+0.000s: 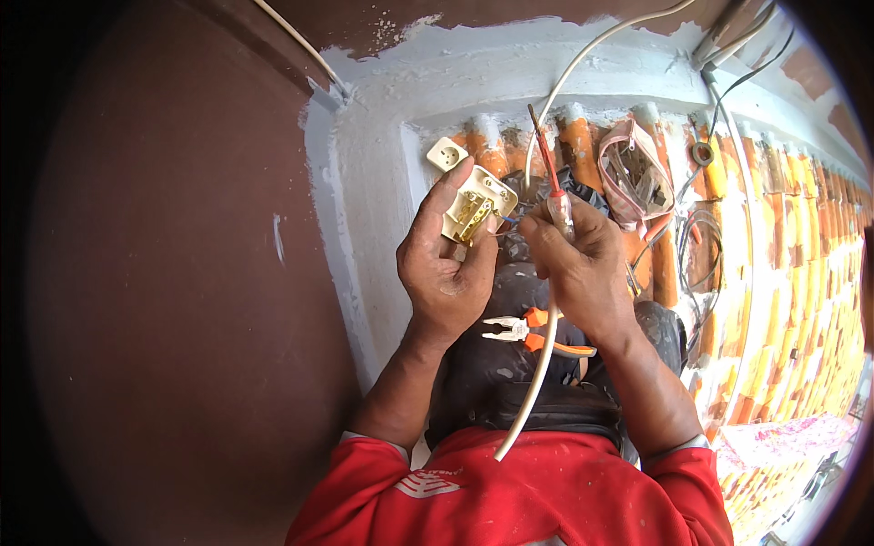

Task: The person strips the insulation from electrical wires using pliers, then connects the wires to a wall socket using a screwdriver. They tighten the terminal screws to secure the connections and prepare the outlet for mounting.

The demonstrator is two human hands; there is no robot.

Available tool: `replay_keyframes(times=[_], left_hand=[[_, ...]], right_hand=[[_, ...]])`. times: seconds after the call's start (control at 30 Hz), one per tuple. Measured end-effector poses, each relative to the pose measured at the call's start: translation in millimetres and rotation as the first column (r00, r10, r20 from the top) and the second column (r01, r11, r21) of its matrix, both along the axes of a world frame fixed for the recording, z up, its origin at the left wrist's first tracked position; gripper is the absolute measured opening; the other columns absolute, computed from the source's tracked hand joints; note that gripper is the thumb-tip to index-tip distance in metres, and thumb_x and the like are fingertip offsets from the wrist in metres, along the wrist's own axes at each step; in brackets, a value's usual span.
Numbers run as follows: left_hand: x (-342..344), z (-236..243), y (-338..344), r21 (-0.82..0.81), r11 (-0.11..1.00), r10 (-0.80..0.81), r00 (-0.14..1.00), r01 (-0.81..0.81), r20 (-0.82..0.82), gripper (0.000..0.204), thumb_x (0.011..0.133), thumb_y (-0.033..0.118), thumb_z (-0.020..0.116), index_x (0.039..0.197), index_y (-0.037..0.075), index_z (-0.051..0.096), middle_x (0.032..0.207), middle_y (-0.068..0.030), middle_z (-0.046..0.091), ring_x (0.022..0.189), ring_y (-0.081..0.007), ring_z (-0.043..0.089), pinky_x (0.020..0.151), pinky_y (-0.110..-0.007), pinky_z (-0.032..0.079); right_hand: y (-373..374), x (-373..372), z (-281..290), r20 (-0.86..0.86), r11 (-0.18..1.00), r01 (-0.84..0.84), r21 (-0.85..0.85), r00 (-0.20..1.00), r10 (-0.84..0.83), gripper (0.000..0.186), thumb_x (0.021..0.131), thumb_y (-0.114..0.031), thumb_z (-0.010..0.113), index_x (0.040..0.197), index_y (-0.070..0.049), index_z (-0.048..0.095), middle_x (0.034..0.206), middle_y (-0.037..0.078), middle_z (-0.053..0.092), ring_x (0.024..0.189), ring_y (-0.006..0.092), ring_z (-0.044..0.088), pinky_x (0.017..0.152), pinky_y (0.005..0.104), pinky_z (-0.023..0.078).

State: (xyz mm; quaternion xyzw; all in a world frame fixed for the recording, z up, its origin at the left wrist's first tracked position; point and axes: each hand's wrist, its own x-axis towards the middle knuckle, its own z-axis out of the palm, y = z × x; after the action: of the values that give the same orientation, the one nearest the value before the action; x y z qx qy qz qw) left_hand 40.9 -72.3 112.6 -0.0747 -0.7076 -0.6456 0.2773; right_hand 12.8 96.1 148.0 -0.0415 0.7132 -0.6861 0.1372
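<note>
My left hand point(443, 264) grips an open cream socket body point(473, 200) with brass fittings; a blue wire at its right side reaches toward my right hand. A cream socket face with round holes point(446, 153) shows just above my left fingertips. My right hand point(578, 264) holds a screwdriver point(557, 205) with a red shaft and clear handle, tip upward, its fingers closed near the wire. A white cable point(533, 391) hangs down below that hand. Pliers with orange grips point(555, 346) lie below my hands on my dark-clad legs.
Orange roof tiles point(792, 300) extend to the right, carrying a pink pouch of tools point(637, 173), coiled dark wires point(706, 255) and a small roll point(701, 155). A brown wall point(182, 300) with a grey painted edge stands to my left. Loose cables point(614, 27) run across the top.
</note>
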Motion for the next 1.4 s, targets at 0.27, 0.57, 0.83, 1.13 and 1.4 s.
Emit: replay_keyframes(times=[0.27, 0.57, 0.83, 1.13, 1.4], left_hand=[[-4.1, 6.1, -8.3, 0.164, 0.977, -0.155, 0.982, 0.137, 0.103, 0.058, 0.103, -0.009, 0.066, 0.16, -0.009, 0.052, 0.143, -0.0194, 0.07, 0.124, -0.0175, 0.071, 0.102, -0.03, 0.062], [-5.5, 1.9, -7.9, 0.077, 0.984, -0.166, 0.985, 0.163, 0.042, 0.058, 0.104, -0.009, 0.064, 0.161, -0.009, 0.051, 0.148, -0.0205, 0.067, 0.126, -0.0175, 0.07, 0.102, -0.029, 0.061], [-4.9, -6.1, -9.5, 0.093, 0.978, -0.196, 0.974, 0.186, 0.115, 0.057, 0.106, -0.006, 0.064, 0.162, -0.008, 0.05, 0.155, -0.0213, 0.063, 0.133, -0.0199, 0.067, 0.111, -0.032, 0.058], [-2.6, -17.8, -8.8, 0.224, 0.952, -0.267, 0.927, 0.21, 0.264, 0.057, 0.106, -0.006, 0.066, 0.161, -0.006, 0.052, 0.14, -0.0141, 0.07, 0.123, -0.0146, 0.068, 0.104, -0.03, 0.058], [-2.9, -56.8, -7.7, 0.364, 0.899, -0.39, 0.821, 0.242, 0.418, 0.059, 0.104, -0.01, 0.065, 0.162, -0.002, 0.053, 0.139, -0.0145, 0.071, 0.12, -0.0176, 0.072, 0.096, -0.035, 0.069]], right_hand=[[5.4, -1.8, 0.9, 0.006, 0.998, -0.012, -0.062, 1.0, 0.012, 0.019, 0.108, -0.017, 0.073, 0.1, 0.0, 0.075, 0.076, 0.0, 0.07, 0.069, 0.006, 0.061, 0.062, 0.0292, 0.05], [3.2, -2.1, 3.6, 0.038, 1.0, -0.017, -0.027, 0.999, 0.018, 0.02, 0.107, -0.017, 0.073, 0.099, 0.001, 0.076, 0.074, 0.001, 0.069, 0.067, 0.0067, 0.061, 0.06, 0.0302, 0.05], [4.8, -4.3, -10.1, 0.04, 1.0, -0.014, -0.004, 0.999, 0.014, 0.023, 0.107, -0.019, 0.073, 0.094, -0.001, 0.075, 0.07, 0.001, 0.067, 0.065, 0.0071, 0.06, 0.058, 0.031, 0.047], [6.1, -4.1, -37.9, 0.108, 0.999, -0.036, 0.019, 0.994, 0.034, 0.022, 0.108, -0.021, 0.072, 0.099, -0.001, 0.076, 0.071, 0.001, 0.068, 0.063, 0.007, 0.059, 0.057, 0.03, 0.046], [18.0, -4.2, -58.4, 0.261, 0.986, -0.131, 0.106, 0.96, 0.099, 0.018, 0.11, -0.018, 0.07, 0.11, -0.001, 0.075, 0.083, 0.002, 0.076, 0.068, 0.0081, 0.066, 0.061, 0.028, 0.054]])
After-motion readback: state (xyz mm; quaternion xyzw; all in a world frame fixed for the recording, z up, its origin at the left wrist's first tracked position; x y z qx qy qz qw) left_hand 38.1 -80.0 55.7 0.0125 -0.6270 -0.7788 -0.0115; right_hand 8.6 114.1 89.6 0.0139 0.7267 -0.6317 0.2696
